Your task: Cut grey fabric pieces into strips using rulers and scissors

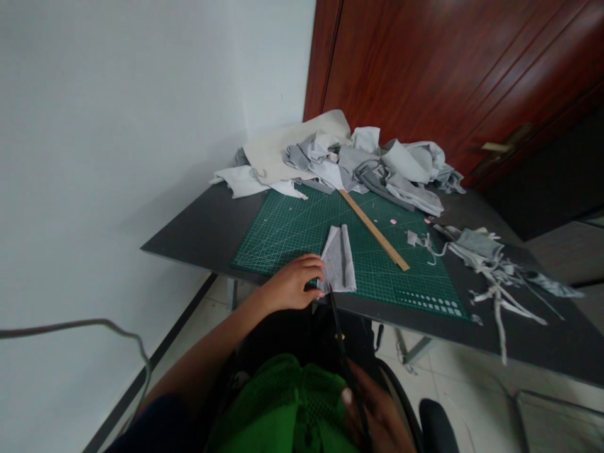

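A light grey piece of fabric (336, 267) with a folded strip along its right side lies at the front of a green cutting mat (283, 233). My left hand (297, 282) holds its left edge between thumb and fingers. Low in the picture, close to my body, my right hand (377, 412) is closed around the handles of long dark scissors (338, 330). The blades point away from me, and their tips meet the fabric's near edge. Whether the tips are above or below the cloth is hard to tell.
A wooden ruler (372, 229) lies across the mat. Crumpled grey and white cloth (325, 154) is piled at the back against a wooden door (425, 69). Fabric scraps and strips (491, 258) lie at the right, some over the table's front edge. A cable (75, 324) hangs at left.
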